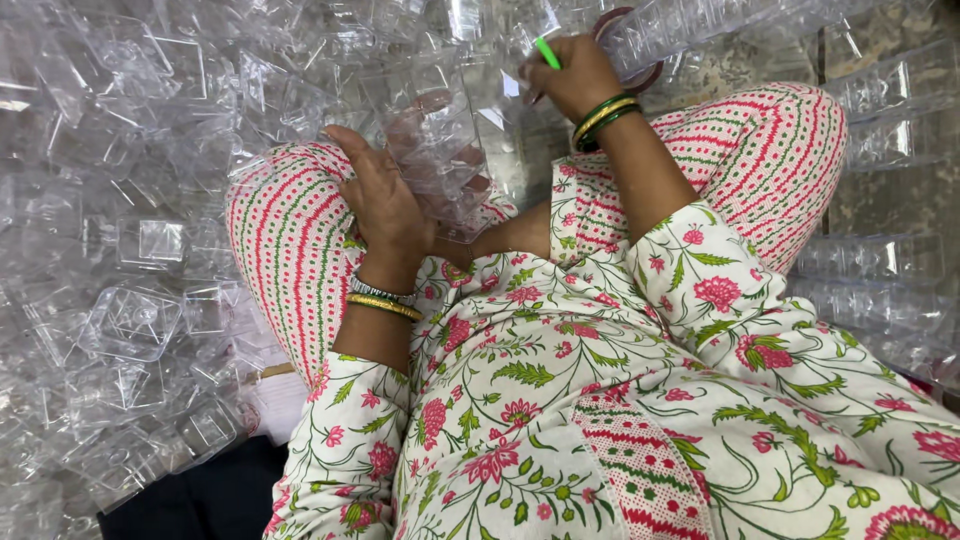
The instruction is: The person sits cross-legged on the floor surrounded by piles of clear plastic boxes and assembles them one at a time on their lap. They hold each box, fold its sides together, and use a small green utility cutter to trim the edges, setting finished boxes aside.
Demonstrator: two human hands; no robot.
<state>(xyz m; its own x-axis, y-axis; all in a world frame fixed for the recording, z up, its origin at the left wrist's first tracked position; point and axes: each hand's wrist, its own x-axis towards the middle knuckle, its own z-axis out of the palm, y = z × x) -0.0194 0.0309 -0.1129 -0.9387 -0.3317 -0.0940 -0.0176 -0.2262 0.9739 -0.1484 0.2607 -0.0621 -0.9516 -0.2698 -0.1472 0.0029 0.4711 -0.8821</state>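
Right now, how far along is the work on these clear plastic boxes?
Done: rows of nested clear trays sit stacked at the right. In hand: the left hand steadies a clear plastic box on the lap, while the right hand grips a thin green tool above it. Left: a large loose heap of clear boxes covers the floor to the left, so most seems still to come.

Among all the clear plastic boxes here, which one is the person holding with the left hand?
The clear box on the lap between the knees: the left hand grips its left side. The others lie loose in heaps around; the right hand holds a green stick.
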